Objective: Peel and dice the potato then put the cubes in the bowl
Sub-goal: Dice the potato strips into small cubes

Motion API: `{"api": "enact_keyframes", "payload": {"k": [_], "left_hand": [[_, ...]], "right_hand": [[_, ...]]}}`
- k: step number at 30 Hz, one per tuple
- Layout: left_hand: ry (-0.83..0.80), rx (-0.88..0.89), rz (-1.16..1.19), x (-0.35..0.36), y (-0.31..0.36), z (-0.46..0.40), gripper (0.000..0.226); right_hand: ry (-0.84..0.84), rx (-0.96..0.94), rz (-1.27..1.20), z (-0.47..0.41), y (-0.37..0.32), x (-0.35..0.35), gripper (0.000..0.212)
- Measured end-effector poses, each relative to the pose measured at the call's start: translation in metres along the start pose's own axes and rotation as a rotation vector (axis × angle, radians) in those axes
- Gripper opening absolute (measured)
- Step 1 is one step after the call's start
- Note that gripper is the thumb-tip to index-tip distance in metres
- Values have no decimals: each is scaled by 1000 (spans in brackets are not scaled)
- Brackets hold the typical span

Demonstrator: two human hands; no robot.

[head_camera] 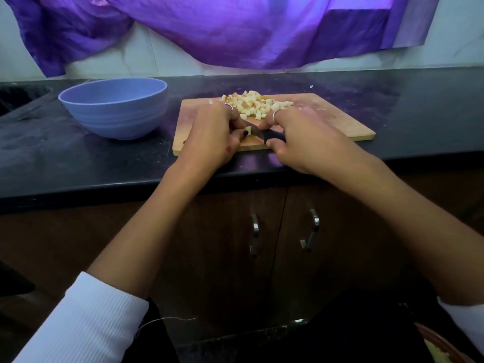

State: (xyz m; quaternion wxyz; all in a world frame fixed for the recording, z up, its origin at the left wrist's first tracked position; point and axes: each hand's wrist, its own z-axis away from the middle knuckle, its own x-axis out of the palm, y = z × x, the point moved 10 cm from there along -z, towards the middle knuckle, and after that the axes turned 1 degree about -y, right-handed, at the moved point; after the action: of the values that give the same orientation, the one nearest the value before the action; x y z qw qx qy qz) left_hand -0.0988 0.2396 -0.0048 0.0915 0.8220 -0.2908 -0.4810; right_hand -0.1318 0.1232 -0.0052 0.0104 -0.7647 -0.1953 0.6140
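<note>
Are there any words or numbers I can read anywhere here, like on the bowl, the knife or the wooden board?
None: no words, numbers, brands or signs show anywhere in this picture.
Bowl: plain blue, no writing.
Knife: dark handle mostly hidden by the right hand; no mark can be seen.
Cutting board: bare wood, no label.
Purple cloth on the wall: no print.

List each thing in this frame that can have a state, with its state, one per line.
Bowl: upright on the counter, no cubes visible inside.
Potato cubes: piled on the far part of the board.
Potato piece: unfinished, pinned by the left hand.
Knife: gripped in the right hand, blade at the piece.
Cutting board: flat on the counter.
Cabinet doors: closed.
</note>
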Motion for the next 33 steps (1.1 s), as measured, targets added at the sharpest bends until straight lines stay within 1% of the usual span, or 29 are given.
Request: {"api": "enact_keyframes", "payload": {"k": [3, 5, 8, 10, 16, 19, 24, 29, 33], "left_hand": [[8, -4, 2, -3, 1, 2, 12], [15, 3, -10, -3, 4, 1, 13], [1, 12, -13, 1, 10, 0, 13], [-19, 2, -9, 4, 11, -1, 15], [-80, 13, -40, 6, 12, 2, 21], [-35, 25, -10, 3, 12, 3, 20], [24, 25, 42, -1, 5, 2, 7], [20, 15, 30, 1, 3, 0, 9], [21, 40, 19, 2, 6, 0, 11]], "right_hand": [[14, -15, 92, 10, 4, -1, 34], [54, 3, 111, 10, 10, -2, 35], [172, 14, -1, 11, 13, -13, 35], [203, 7, -70, 13, 11, -15, 37], [164, 2, -72, 16, 8, -7, 38], [163, -5, -76, 16, 5, -9, 37], [140, -2, -82, 15, 8, -9, 38], [116, -1, -67, 14, 10, -10, 39], [87, -5, -69, 3, 6, -6, 36]]}}
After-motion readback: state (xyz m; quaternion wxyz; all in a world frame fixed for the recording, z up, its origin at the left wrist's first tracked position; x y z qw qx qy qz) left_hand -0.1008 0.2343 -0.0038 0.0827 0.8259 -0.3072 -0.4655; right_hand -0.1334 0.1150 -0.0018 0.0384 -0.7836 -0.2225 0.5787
